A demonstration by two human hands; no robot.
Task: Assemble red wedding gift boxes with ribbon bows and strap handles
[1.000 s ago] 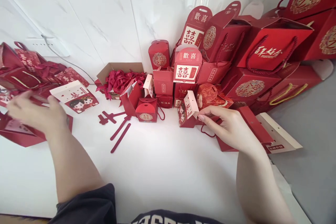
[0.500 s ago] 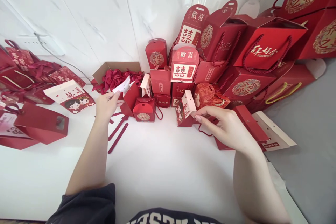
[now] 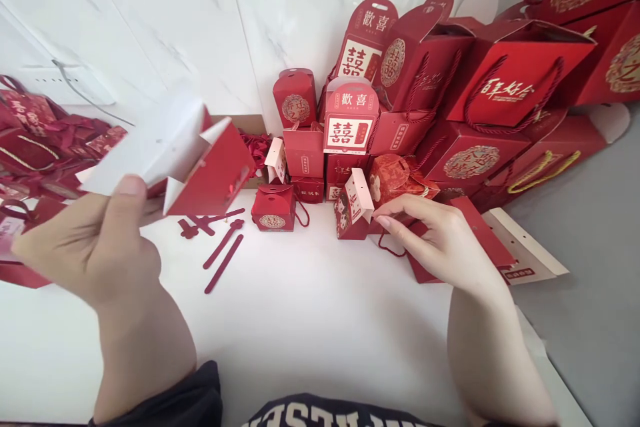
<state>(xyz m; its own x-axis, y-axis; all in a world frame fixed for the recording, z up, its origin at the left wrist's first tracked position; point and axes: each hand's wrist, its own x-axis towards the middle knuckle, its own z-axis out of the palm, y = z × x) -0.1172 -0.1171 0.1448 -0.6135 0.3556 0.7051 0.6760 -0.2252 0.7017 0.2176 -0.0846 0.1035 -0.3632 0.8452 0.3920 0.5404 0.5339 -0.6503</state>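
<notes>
My left hand (image 3: pixel 113 247) is raised at the left, thumb and fingers closed on an opened paper gift box (image 3: pixel 215 170). That box is red outside and white inside, with its flaps spread and slightly blurred. My right hand (image 3: pixel 440 237) pinches at the right corner of a small gift box (image 3: pixel 353 213) with a cream flap and a cartoon print, which stands on the table. Beside it are a patterned red-orange box (image 3: pixel 397 177) and a dark red cord (image 3: pixel 393 248). Between my hands sits a small red box (image 3: pixel 274 210) with a gold emblem.
Red gift boxes, including one with rope handles (image 3: pixel 505 90), are stacked along the tiled wall (image 3: pixel 175 20) and right side. Dark red strips (image 3: pixel 223 263) lie on the white table (image 3: pixel 300 320). A carton of red ribbon (image 3: pixel 257 150) and more red boxes (image 3: pixel 45 127) stand left.
My left hand has lifted the opened gift box away from the ribbon carton, leftward and closer to me. My right hand has stayed at the small box's corner.
</notes>
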